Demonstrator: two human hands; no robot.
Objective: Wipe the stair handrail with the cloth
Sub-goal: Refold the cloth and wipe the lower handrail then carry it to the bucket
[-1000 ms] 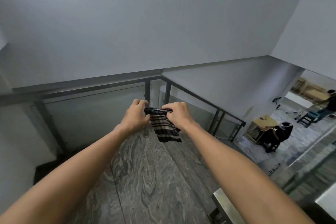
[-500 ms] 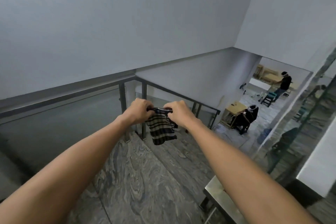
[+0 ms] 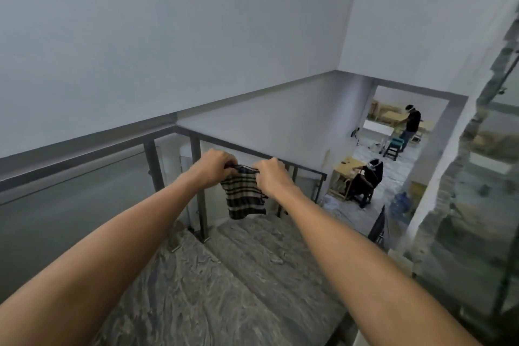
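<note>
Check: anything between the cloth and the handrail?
Nothing visible. Left hand and right hand pinch the striped cloth's top edge, held out in the air on the near side of the handrail; only open air lies between them.

No readable text, labels, brands, numbers or signs anywhere.

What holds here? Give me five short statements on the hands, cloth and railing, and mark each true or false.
1. Both the left hand and right hand grip the striped cloth. True.
2. The cloth lies flat on the floor. False: it hangs from the hands.
3. The handrail is dark metal. True.
4. The cloth is plain white. False: dark with light stripes.
5. A person in dark clothes sits at a small table below. True.
</note>
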